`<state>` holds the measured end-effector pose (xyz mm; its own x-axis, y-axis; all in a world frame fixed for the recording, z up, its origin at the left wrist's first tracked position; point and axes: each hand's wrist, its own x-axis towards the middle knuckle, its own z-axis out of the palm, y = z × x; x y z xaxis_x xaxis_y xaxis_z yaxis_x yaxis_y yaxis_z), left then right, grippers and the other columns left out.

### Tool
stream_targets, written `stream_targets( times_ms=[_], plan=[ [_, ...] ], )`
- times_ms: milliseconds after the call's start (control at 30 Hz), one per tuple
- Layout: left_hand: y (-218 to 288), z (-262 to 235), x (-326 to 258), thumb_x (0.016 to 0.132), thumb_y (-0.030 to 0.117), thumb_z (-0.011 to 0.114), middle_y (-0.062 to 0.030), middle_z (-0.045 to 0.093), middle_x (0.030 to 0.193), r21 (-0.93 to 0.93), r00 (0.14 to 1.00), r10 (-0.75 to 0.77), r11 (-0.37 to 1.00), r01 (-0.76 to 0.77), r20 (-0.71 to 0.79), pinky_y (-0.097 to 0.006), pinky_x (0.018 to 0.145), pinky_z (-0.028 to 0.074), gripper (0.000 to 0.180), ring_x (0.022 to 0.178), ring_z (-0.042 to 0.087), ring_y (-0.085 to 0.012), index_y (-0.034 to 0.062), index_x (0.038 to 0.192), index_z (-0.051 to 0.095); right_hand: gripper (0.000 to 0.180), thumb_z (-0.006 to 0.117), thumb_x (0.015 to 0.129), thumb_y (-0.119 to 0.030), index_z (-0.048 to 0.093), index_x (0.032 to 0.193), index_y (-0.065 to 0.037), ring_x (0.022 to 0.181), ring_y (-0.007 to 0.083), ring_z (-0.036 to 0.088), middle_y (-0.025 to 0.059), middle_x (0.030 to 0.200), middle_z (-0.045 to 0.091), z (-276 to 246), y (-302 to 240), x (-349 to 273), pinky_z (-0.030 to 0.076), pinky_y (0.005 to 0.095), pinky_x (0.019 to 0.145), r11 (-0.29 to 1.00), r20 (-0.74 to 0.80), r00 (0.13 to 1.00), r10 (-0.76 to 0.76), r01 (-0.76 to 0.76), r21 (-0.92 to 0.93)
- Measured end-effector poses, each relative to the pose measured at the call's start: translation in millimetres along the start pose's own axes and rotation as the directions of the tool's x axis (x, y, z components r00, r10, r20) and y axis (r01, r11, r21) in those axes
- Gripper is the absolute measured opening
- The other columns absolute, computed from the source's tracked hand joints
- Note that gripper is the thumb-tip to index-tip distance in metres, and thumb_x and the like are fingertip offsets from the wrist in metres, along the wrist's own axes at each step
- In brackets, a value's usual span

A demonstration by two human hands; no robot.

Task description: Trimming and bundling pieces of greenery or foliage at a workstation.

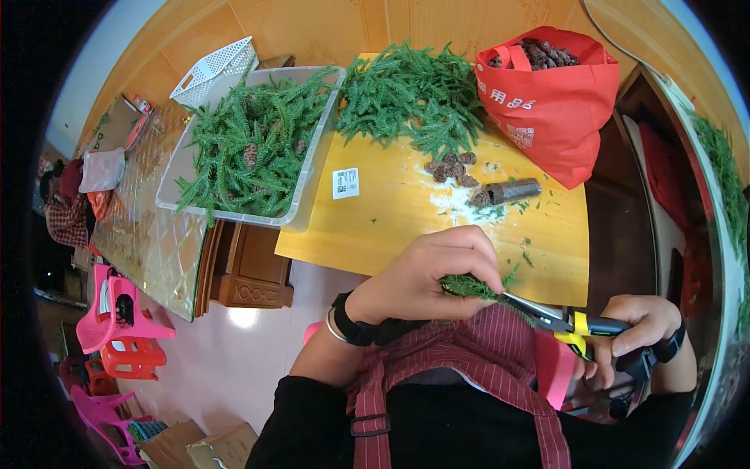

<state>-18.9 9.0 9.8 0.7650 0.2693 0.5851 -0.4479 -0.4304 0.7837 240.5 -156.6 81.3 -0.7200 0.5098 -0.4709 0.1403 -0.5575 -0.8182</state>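
1 sprig [466, 287], deep green, short-needled, bushy at its left end, loose needles poking out on the right; held before my apron [484, 344], near the front edge of the yellow table [375, 242].

1 left hand [437, 270], mine: thumb and fingers pinched together on the sprig.

1 right hand [644, 324], mine: wrapped round the handles of the pliers.

1 pair of pliers [580, 323], metal nose, yellow-and-black grips; nose at the sprig's right end, whether clamped on it I cannot tell.

Beyond: 1 heap of greenery [414, 94], 1 red bag [547, 109] of cones [539, 53], 1 clear bin [311, 184] of greenery.
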Motion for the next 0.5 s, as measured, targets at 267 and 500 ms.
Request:
stream_targets(
  times_ms=[267, 500],
  plan=[
    [0.6, -4.2, 3.1, 0.062, -0.003, 0.07, -0.0042, 0.057, 0.08, 0.041, 1.0, 0.004, 0.999, -0.005, 0.007, -0.027, 0.064, 0.043, 0.02, 0.075, 0.056, -0.017, 0.0065, 0.079, 0.065, 0.021, 0.059, 0.083, -0.014, 0.064, 0.098, -0.001, 0.083, 0.019, 0.059, 0.0098, 0.094, 0.064, 6.6, -1.5, 4.5, 0.045, 0.0296, 0.072, 0.959, -0.167, 0.978, -0.129, 0.08, -0.271],
    [0.8, -8.0, -0.6, 0.062, -0.002, 0.069, -0.0043, 0.056, 0.08, 0.038, 1.0, -0.001, 0.999, 0.001, 0.01, -0.026, 0.064, 0.043, 0.019, 0.074, 0.056, -0.0166, 0.0056, 0.079, 0.065, 0.016, 0.06, 0.081, -0.014, 0.065, 0.089, -0.001, 0.082, 0.0217, 0.06, 0.0115, 0.083, 0.064, 11.4, -2.0, 7.1, 0.046, 0.0318, 0.069, 0.901, -0.23, 0.951, -0.207, 0.094, -0.422]
  ],
)
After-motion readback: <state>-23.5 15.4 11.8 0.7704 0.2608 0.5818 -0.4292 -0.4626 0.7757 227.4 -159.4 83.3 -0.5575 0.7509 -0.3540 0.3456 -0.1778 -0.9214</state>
